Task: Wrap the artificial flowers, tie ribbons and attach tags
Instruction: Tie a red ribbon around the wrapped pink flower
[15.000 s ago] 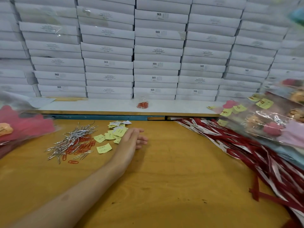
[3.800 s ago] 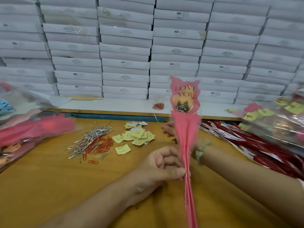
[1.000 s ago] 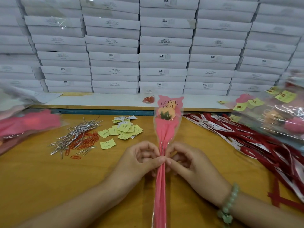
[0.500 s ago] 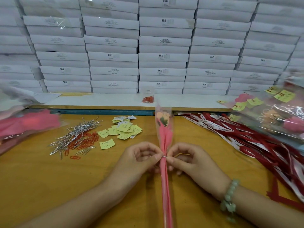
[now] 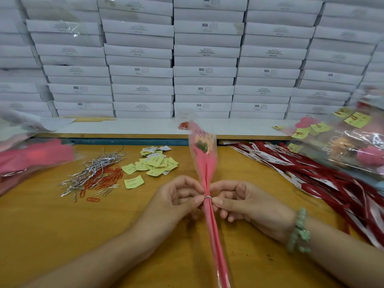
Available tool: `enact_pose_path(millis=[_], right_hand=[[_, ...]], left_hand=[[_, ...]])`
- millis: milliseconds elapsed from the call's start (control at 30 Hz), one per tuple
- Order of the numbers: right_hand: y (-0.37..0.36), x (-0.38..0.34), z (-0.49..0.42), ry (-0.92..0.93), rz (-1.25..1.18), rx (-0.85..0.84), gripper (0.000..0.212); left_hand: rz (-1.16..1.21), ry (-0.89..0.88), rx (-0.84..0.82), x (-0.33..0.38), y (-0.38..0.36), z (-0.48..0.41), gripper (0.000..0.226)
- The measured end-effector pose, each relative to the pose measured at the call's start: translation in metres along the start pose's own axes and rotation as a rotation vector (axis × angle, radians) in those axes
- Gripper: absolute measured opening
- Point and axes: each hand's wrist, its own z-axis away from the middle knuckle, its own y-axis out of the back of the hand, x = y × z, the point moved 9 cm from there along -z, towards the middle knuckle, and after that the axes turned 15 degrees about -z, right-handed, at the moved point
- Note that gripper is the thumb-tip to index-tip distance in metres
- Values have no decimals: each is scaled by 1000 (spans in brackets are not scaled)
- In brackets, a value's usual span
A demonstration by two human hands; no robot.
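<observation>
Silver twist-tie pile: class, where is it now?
Head view: the silver twist-tie pile lies left on the yellow wooden table, overlapping orange paper clips, left of the yellow paper tags.

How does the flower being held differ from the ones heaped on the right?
The held flower has nothing clipped to it; the heaped flowers have yellow tags clipped on. The held flower is raised off the table, pinched by the left hand and right hand at a silver tie; the heaped flowers lie stacked, untouched. Both are pink and clear-wrapped.
</observation>
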Motion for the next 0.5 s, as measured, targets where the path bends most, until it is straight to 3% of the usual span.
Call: enact_pose_path(millis=[133,333,500], right_hand=[[-2,-3,1,74,10,-11,38],[0,-5,0,120,-3,-11,36],[0,-4,0,142,-12,-37,36]], left_hand=[[23,21,10,-3,1,-1,21],[-72,21,29,-5,2,-1,4],[-121,3,93,-3,7,1,6]])
